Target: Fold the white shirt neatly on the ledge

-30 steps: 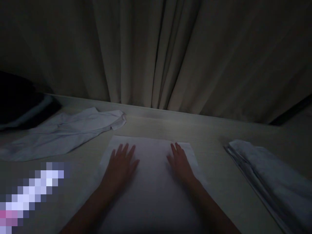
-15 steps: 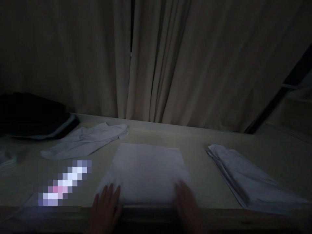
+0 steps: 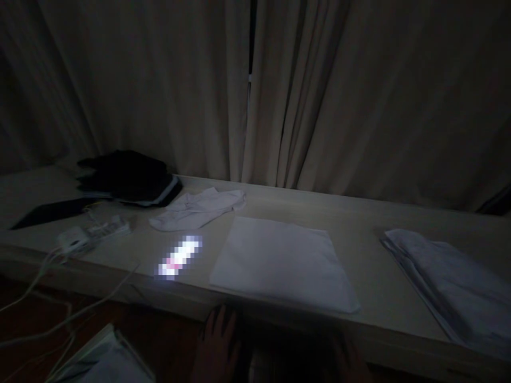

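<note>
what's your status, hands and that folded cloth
Left hand and right hand below the ledge, holding nothing. Folded white cloth flat, untouched. Nothing on it.

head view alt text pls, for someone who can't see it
A folded white cloth lies flat on a long pale table in a dim room, with both hands, left hand and right hand, below the table's near edge. A crumpled white garment lies to its left, a folded stack to its right, curtains behind.

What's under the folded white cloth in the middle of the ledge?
The folded white cloth lies flat on the pale ledge, bare surface showing all round it. Whether anything sits beneath it is hidden by the cloth itself.
</note>
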Demonstrator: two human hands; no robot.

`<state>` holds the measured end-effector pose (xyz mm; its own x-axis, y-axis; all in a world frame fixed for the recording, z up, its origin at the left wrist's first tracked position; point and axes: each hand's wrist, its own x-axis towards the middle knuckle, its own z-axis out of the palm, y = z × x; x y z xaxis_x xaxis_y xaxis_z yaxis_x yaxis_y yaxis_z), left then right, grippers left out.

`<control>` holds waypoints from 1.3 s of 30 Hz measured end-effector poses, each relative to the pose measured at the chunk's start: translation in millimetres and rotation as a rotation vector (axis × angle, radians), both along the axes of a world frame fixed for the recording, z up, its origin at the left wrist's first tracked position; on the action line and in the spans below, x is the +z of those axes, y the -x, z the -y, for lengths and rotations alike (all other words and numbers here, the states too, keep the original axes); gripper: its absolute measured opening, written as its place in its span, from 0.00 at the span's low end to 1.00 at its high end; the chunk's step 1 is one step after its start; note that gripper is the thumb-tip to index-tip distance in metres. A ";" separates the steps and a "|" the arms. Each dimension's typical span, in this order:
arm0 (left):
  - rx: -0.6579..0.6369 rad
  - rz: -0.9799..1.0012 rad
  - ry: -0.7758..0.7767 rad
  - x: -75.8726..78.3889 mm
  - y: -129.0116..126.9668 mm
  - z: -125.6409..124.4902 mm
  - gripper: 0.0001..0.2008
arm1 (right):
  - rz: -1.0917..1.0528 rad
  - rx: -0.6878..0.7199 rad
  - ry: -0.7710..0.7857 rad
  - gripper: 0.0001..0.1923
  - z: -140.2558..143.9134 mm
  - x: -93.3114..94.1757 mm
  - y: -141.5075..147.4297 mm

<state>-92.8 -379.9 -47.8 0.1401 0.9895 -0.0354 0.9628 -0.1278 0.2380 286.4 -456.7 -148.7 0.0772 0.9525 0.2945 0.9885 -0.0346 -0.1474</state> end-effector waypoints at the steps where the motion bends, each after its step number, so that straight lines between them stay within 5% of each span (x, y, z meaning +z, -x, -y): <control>1: 0.003 0.003 0.003 0.9 -0.1 -1.1 0.29 | -0.007 -0.008 0.004 0.31 -1.5 5.4 1.3; 17: -0.037 0.099 -0.006 10.8 -2.8 2.4 0.26 | -0.212 -0.035 0.098 0.29 3.3 75.1 27.3; 33: -0.053 0.092 0.038 11.7 -7.7 -3.8 0.26 | -0.229 -0.087 0.113 0.28 0.4 75.9 31.9; 39: -0.058 0.057 0.049 31.9 -8.0 -6.1 0.26 | -0.231 -0.068 0.095 0.28 -1.2 77.5 30.8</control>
<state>-84.8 -373.8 -15.9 0.2002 0.9769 -0.0742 0.9387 -0.1696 0.3000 255.6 -455.6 -71.1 0.1970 0.9653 0.1712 0.9239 -0.1245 -0.3617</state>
